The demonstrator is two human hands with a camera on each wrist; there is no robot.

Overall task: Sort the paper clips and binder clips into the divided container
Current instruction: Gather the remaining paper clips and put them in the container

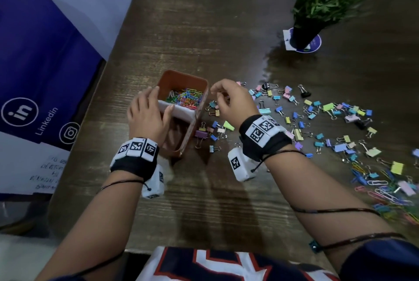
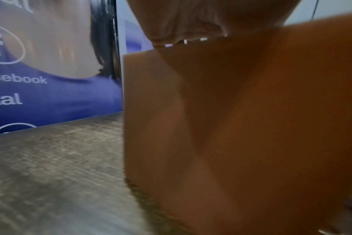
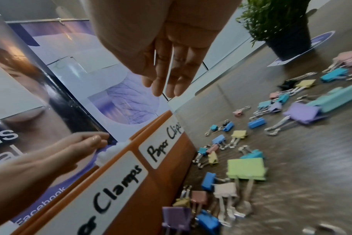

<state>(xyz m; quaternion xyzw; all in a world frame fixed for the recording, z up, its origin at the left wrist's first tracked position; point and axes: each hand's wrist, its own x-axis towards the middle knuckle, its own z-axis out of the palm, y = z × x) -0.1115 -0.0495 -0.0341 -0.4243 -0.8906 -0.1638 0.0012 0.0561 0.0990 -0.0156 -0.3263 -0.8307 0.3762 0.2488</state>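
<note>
Divided container point(image 1: 199, 108) on the counter point(image 1: 204, 190), used here as landmark. Left hand point(image 1: 147, 112) grips its near-left rim, thumb on the white divider point(image 1: 179, 111). Right hand point(image 1: 231, 101) hovers just right of the container, grip loose and holding nothing, as the right wrist view confirms. Paper clips point(image 1: 186, 97) fill the far compartment; the near one looks unfilled. Binder clips point(image 1: 317, 117) lie scattered right of the container, with more paper clips point(image 1: 385, 194) farther right and nearer the person. Risk: clips of both kinds mingle there, so a hasty grab could drop a binder clip into the wrong compartment.
</note>
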